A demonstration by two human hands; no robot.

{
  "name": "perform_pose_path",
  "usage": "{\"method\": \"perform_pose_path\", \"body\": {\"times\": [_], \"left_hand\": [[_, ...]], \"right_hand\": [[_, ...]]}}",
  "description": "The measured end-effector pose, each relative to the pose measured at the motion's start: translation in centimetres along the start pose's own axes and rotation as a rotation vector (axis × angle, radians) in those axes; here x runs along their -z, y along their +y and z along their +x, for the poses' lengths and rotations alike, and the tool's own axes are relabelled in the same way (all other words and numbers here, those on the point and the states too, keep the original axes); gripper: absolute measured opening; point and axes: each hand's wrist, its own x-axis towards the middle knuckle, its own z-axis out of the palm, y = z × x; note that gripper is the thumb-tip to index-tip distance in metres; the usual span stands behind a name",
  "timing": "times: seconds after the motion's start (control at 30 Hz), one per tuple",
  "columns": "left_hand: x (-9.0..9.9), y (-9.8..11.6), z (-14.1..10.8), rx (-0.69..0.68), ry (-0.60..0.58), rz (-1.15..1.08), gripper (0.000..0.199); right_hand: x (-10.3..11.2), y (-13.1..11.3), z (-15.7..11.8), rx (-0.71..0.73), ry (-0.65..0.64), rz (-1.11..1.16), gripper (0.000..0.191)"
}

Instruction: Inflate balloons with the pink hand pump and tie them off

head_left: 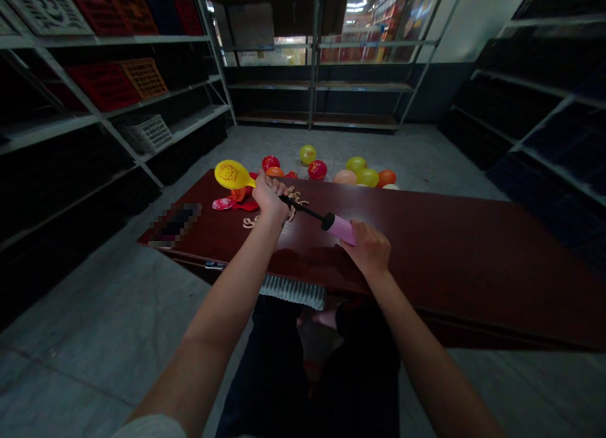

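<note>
A pink and black balloon pump [341, 230] stretches between my two hands above the table. My right hand [370, 248] is closed round its pink end. My left hand [269, 195] grips the other end, where a small, partly filled yellow balloon [231, 174] with a red print sticks out to the left; the join between balloon and pump is hidden by the fingers. Beneath the left hand lie flat red and orange balloons [243, 201] and a pink patterned one [223, 203]. Loose beige curled strips [297, 201] are scattered beside them.
The dark red table [449, 248] carries a blurred-out dark object [175, 224] at its left end. Inflated balloons [317, 169] rest on the floor beyond the far edge. A ribbed grey thing [293, 291] shows at the near edge. Shelves with crates [144, 77] stand at left.
</note>
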Motion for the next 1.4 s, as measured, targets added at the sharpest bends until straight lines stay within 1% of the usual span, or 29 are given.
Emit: {"method": "perform_pose_path", "body": {"times": [0.1, 0.27, 0.33, 0.4, 0.47, 0.53, 0.73, 0.83, 0.97, 1.03, 1.1, 1.13, 1.2, 1.33, 1.4], "left_hand": [[-0.9, -2.6, -1.4, 0.061, -0.037, 0.022, 0.055], [-2.2, -7.3, -4.4, 0.118, -0.102, 0.09, 0.055], [-2.5, -8.4, -5.3, 0.125, -0.131, 0.1, 0.055], [-2.7, -8.8, -5.6, 0.126, -0.153, 0.103, 0.055], [-2.6, -8.5, -5.4, 0.137, -0.147, 0.107, 0.056], [-2.4, -7.6, -4.7, 0.153, -0.117, 0.109, 0.056], [-0.6, -4.4, -2.9, 0.188, -0.046, 0.1, 0.055], [0.2, -2.4, -1.8, 0.189, -0.038, 0.08, 0.056], [1.1, 1.1, 0.8, 0.199, -0.001, 0.109, 0.058], [1.2, 2.6, 2.2, 0.203, 0.028, 0.122, 0.059], [1.0, 3.5, 3.1, 0.196, 0.053, 0.125, 0.061], [0.8, 3.6, 3.4, 0.185, 0.067, 0.125, 0.062], [0.2, 3.1, 3.5, 0.15, 0.084, 0.113, 0.061], [-1.0, 0.7, 2.5, 0.097, 0.068, 0.08, 0.059], [-1.5, -0.5, 2.0, 0.09, 0.046, 0.081, 0.058]], "right_hand": [[0.2, 0.0, 0.0, -0.046, 0.015, 0.006, 0.036], [0.3, 0.1, 0.1, -0.144, 0.036, 0.041, 0.035], [0.3, 0.2, 0.1, -0.17, 0.05, 0.055, 0.035], [0.1, 0.3, 0.0, -0.182, 0.063, 0.062, 0.035], [-0.1, 0.3, 0.0, -0.171, 0.067, 0.068, 0.035], [-0.3, 0.0, 0.0, -0.134, 0.064, 0.076, 0.034], [-0.2, -0.9, 0.2, 0.042, 0.054, 0.039, 0.034], [0.2, -1.0, 0.1, 0.099, 0.06, 0.017, 0.033], [0.5, -1.3, 0.2, 0.158, 0.061, 0.005, 0.033], [0.5, -1.5, 0.3, 0.168, 0.05, 0.007, 0.033], [0.4, -1.6, 0.4, 0.158, 0.028, 0.027, 0.033], [0.3, -1.5, 0.4, 0.145, 0.017, 0.046, 0.034], [0.2, -1.2, 0.4, 0.094, 0.001, 0.092, 0.034], [0.0, -0.3, 0.4, -0.079, 0.021, 0.108, 0.033], [0.0, 0.0, 0.4, -0.129, 0.03, 0.092, 0.033]]}}
